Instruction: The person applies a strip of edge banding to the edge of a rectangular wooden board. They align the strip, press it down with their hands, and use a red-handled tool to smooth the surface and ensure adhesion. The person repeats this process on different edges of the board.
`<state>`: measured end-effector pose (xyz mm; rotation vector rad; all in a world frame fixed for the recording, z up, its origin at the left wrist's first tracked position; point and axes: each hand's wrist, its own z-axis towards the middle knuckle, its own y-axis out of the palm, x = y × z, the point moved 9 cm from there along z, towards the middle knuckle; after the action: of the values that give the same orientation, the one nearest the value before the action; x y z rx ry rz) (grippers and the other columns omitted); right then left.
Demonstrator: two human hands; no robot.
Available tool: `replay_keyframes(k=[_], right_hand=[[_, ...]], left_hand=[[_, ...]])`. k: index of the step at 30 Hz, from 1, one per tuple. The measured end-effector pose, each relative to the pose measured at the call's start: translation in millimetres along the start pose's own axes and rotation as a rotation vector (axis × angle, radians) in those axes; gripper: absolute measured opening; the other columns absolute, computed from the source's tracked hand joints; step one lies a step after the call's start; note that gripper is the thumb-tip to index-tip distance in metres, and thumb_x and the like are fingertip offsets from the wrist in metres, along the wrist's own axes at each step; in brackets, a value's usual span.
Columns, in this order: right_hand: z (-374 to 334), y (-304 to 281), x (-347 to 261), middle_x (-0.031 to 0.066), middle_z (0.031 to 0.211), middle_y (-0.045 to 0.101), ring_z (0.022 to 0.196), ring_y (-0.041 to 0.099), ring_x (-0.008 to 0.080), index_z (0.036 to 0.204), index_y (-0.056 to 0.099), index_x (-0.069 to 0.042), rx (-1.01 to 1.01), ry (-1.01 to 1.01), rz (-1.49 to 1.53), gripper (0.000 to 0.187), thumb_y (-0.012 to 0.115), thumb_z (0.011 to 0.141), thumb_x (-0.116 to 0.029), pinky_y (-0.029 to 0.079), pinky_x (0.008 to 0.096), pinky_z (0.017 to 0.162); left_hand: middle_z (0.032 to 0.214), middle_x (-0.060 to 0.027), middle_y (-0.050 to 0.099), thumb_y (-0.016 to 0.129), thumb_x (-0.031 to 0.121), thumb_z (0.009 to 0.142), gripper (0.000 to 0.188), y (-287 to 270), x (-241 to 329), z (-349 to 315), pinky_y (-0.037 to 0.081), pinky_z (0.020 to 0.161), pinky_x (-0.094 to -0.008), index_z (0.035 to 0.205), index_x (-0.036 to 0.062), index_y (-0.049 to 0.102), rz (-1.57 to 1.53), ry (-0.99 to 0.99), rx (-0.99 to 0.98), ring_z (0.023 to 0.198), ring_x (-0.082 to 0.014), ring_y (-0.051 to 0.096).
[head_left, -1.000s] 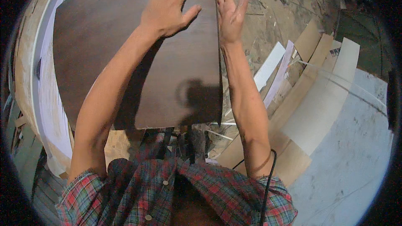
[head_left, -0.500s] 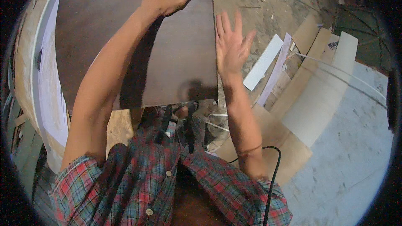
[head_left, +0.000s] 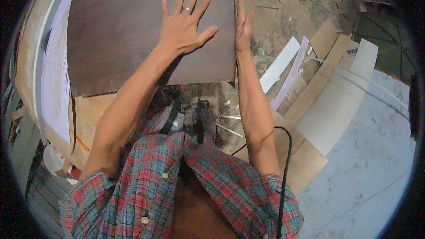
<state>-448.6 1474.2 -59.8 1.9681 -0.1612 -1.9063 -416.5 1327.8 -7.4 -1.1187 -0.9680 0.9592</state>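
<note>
A dark brown flat panel (head_left: 119, 31) lies ahead of me, its near edge crossing in front of my body. My left hand (head_left: 183, 26) rests on its top face with the fingers spread, a ring on one finger. At the panel's right edge is my right hand (head_left: 243, 26), fingers stretched forward and its side against or close by that edge. Neither hand grips anything. Part of the right palm is hidden by the panel's edge.
A pale wooden surface (head_left: 95, 110) shows beneath the panel, with a white curved strip (head_left: 55, 62) along its left. Several offcut strips (head_left: 281, 64) lie to the right, beside a light blue sheet (head_left: 372, 150). A black cable (head_left: 287, 168) hangs near my right arm.
The panel has shifted away from me, baring more of the wooden surface at its near edge. My left hand now sits lower in view, fully visible; my right hand has turned edge-on and moved forward.
</note>
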Motion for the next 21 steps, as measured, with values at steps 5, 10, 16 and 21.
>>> replay_keyframes(k=[5,10,16,21], right_hand=[[-66.7,22.4,-4.0,0.0141,0.163,0.008,0.150,0.010,0.0265,0.156,0.004,-0.001,-0.032,0.148,0.025,0.090,0.012,0.097,-0.069,0.008,0.0378,0.121],[-112.9,18.7,-6.5,0.0139,0.164,0.003,0.151,0.004,0.0250,0.155,0.004,-0.001,-0.020,0.154,-0.040,0.090,0.010,0.097,-0.069,0.004,0.0369,0.121],[-167.1,31.9,-28.1,0.0156,0.163,0.004,0.151,0.003,0.0255,0.155,0.006,0.002,0.028,0.191,-0.169,0.093,0.008,0.096,-0.070,0.002,0.0371,0.121],[-209.8,17.1,-24.8,0.0164,0.163,0.005,0.151,0.003,0.0282,0.154,0.011,0.003,-0.231,0.228,-0.229,0.099,0.009,0.093,-0.075,0.001,0.0399,0.121]], left_hand=[[0.161,-0.0105,0.023,0.043,0.070,0.088,0.081,-10.9,-1.1,-3.3,0.013,0.112,-0.0694,0.154,0.0248,0.028,0.052,-0.056,0.022,0.147,-0.0391,0.018],[0.161,-0.0102,0.023,0.042,0.070,0.089,0.081,-11.4,3.6,-2.1,0.014,0.112,-0.0691,0.154,0.0240,0.028,0.052,-0.054,0.040,0.148,-0.0386,0.019],[0.161,-0.0100,0.023,0.041,0.070,0.089,0.082,-10.7,2.3,-1.7,0.014,0.112,-0.0687,0.154,0.0225,0.028,0.075,-0.050,0.031,0.148,-0.0376,0.018],[0.161,-0.0106,0.022,0.041,0.069,0.090,0.082,-8.3,-6.4,-3.4,0.013,0.112,-0.0688,0.155,0.0211,0.027,0.086,-0.058,0.005,0.148,-0.0374,0.018]])
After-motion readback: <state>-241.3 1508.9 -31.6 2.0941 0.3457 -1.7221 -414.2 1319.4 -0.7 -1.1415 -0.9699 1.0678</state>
